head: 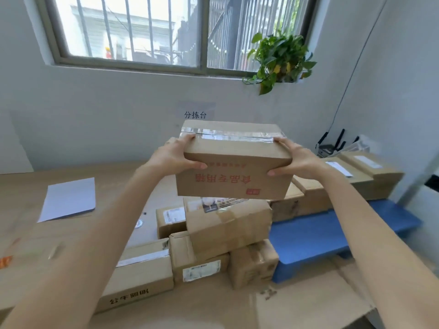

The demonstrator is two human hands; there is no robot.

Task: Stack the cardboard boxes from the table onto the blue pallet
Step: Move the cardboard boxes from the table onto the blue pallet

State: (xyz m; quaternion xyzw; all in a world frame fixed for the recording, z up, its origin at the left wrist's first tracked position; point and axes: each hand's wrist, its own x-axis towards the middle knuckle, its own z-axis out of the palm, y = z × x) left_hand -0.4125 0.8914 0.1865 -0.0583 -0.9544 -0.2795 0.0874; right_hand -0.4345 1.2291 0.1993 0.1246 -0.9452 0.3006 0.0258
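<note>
Cardboard box (234, 167): red print upside down on its near face, clear tape along the top seam, held in mid-air at frame centre. Left hand (177, 155) grips its 9 o'clock end, thumb on the near face and fingers curled over the top edge. Right hand (293, 157) grips the 3 o'clock end the same way. At 6 o'clock of it, a pile of boxes (228, 224) sits on the desk (28, 210), the top one tilted; contact with the held box cannot be told. Blue pallet (316, 236) lies at 4 o'clock, just beside the pile, with stacked boxes (351, 181) along its far side at 3 o'clock. Sheet of paper (69, 199) lies at 9 o'clock on the desk, well apart from the pile. Plant (280, 58) hangs at 1 o'clock by the window.
</note>
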